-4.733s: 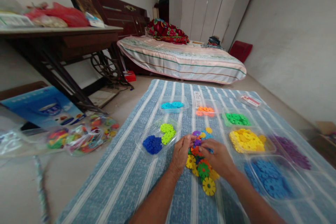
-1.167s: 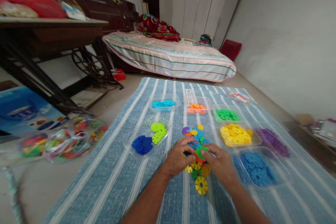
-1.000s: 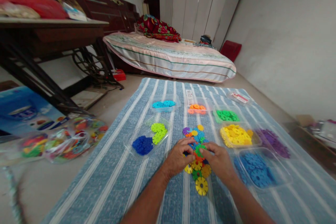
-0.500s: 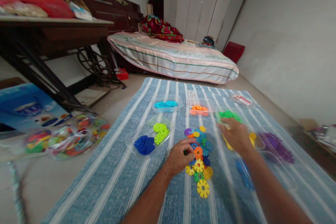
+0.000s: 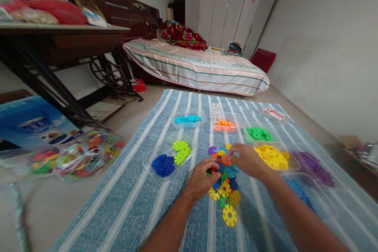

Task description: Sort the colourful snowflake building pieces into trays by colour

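Bright daylight, wide-angle warp, blurry edges, esp. left.

A bed (image 5: 201,69) with a striped cover stands at the far wall, with a red patterned bundle (image 5: 183,35) on it. At the left is a dark wooden table (image 5: 59,37) (it carries red bags), and below lies a blue box (image 5: 32,120).
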Tool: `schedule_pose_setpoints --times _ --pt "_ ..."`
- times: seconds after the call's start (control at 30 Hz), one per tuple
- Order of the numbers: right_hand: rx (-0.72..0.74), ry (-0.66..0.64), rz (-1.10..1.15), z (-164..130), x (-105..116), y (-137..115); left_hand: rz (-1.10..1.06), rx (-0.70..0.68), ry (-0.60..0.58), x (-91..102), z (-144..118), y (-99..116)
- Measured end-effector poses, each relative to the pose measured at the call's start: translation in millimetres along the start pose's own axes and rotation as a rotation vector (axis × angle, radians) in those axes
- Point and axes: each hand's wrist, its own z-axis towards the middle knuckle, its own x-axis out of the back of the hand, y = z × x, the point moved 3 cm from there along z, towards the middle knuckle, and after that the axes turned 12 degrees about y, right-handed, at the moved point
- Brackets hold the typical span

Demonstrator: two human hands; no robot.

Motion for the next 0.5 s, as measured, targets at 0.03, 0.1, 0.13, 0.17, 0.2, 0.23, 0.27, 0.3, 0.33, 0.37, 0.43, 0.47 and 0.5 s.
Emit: schedule_pose_setpoints --times 0.03,0.1,0.13,0.17,0.2,0.23,0.27,0.3,0.33,0.37,0.43,0.47,0.5 --pt "-0.005 0.058 -0.029 13 7 3 -0.006 -0.005 0.005 0.2 0 0" --pt "-0.065 0.264 -0.1 39 23 9 -0.012 -0.012 0.01 0.4 0 0" --pt "-0.103 0.367 -0.128 49 31 12 -0.013 -0.012 0.012 0.5 1 0" --pt "-0.131 0.446 -0.147 55 36 13 -0.013 -0.009 0.012 0.5 1 -1" --pt "-0.145 0.492 -0.154 58 39 14 -0.016 -0.003 0.011 0.4 1 -1" --pt "-0.141 0.503 -0.149 58 39 14 -0.02 0.002 0.01 0.3 1 -2" --pt "-0.124 0.485 -0.134 54 37 12 -0.025 0.004 0.011 0.1 1 -3" --pt "-0.101 0.447 -0.109 46 32 10 -0.029 0.004 0.014 -0.2 1 -4" --pt "-0.08 0.399 -0.08 36 26 8 -0.031 0.002 0.018 -0.4 2 -5" --pt "-0.062 0.344 -0.051 23 19 5 -0.029 -0.001 0.024 -0.6 2 -6" --pt "-0.041 0.235 -0.009 -5 4 0 -0.031 0.0 0.04 -1.2 2 -8" --pt "-0.034 0.189 0.002 -19 -3 -2 -0.038 0.008 0.045 -1.5 2 -9" --pt "-0.025 0.155 0.011 -32 -11 -3 -0.048 0.018 0.048 -1.9 2 -10"
